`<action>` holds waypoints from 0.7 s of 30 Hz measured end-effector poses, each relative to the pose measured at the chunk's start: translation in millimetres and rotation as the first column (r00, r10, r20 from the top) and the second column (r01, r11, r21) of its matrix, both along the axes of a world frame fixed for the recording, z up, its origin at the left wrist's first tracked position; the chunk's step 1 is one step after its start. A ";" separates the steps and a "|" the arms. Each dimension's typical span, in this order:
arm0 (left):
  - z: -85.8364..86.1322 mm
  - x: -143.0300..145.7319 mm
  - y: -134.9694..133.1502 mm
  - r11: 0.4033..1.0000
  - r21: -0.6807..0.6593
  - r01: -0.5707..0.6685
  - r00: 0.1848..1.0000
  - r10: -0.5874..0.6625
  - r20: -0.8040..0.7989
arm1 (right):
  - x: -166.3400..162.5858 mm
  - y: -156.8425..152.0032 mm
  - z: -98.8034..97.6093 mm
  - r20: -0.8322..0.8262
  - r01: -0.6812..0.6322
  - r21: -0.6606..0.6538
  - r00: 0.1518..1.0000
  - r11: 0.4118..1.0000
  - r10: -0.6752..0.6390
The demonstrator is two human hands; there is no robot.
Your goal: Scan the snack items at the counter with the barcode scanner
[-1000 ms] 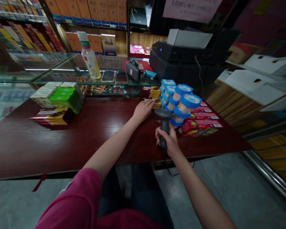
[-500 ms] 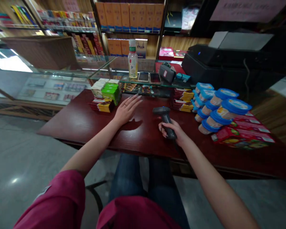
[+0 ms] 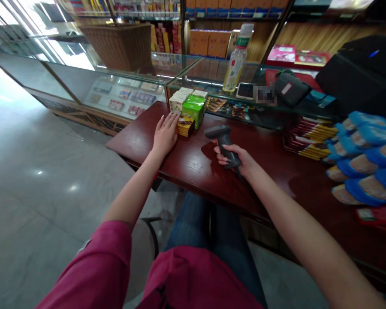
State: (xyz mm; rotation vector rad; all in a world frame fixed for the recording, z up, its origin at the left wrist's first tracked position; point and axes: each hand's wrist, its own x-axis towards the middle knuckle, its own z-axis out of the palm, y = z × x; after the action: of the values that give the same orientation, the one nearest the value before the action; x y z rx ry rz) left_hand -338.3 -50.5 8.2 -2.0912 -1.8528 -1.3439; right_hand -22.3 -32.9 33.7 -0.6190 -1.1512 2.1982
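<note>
My left hand [image 3: 165, 135] lies beside a small stack of brown-and-yellow packets [image 3: 185, 125], its fingers stretched out and reaching over the stack's left side. Whether the fingertips press on the packets I cannot tell. Just behind the stack stand a green box [image 3: 194, 106] and white cartons [image 3: 179, 98]. Wrapped around the handle of a dark barcode scanner [image 3: 224, 136] is my right hand [image 3: 241, 158]. The scanner's head points left, above the dark red wooden counter [image 3: 196, 165], and its cable hangs down behind the grip.
On the right are more brown-and-yellow packets [image 3: 309, 137] and stacked blue-lidded tubs [image 3: 363, 167]. A glass shelf at the back carries a drink bottle [image 3: 235, 64], a phone [image 3: 245, 91] and a black pouch [image 3: 291, 88]. A wicker basket [image 3: 122, 45] stands on the glass showcase.
My left hand has moved left, from over the counter to the packet stack. The view has turned left. My right hand still grips the scanner, now nearer the stack.
</note>
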 end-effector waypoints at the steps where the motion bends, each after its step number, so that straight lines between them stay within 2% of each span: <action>1: 0.4 1.4 0.2 1.000 0.003 0.001 1.000 -0.001 0.025 | -2.7 0.6 1.0 -0.004 0.008 -0.007 1.000 1.000 -0.008; 6: 6.7 5.3 -11.1 0.999 0.039 0.012 0.997 -0.014 0.074 | 3.9 3.4 3.3 -0.046 0.035 -0.053 0.998 0.998 -0.038; 10: 13.8 20.8 -25.2 0.988 0.037 0.150 0.985 -0.153 0.081 | 33.9 2.2 1.2 -0.029 0.110 -0.022 0.993 0.994 -0.111; 12: 16.6 39.3 -24.9 0.982 0.052 0.182 0.968 -0.188 0.166 | 52.9 -1.4 -0.1 -0.016 0.171 0.018 0.985 0.985 -0.171; 14: 18.4 64.6 -15.0 0.987 0.081 0.142 0.929 -0.161 0.334 | 71.0 -6.4 -1.3 -0.005 0.233 0.062 0.972 0.970 -0.233; 16: 19.0 94.2 4.8 0.990 0.087 0.114 0.826 -0.143 0.546 | 85.5 -11.2 -2.1 0.004 0.287 0.097 0.958 0.953 -0.288; 19: 18.7 139.5 45.4 0.979 0.054 0.195 0.565 -0.157 0.810 | 98.7 -15.5 -2.3 -0.009 0.343 0.122 0.939 0.931 -0.345; 21: 17.2 166.2 71.5 0.965 0.002 0.263 0.402 -0.111 0.909 | 102.3 -16.0 -1.7 -0.030 0.366 0.119 0.931 0.923 -0.365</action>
State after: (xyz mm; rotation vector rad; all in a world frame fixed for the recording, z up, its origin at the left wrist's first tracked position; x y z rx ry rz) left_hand -172.1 21.0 25.4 -1.7248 -2.0072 -2.9490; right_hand 80.0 -49.0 32.0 -0.7091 -1.0597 1.7987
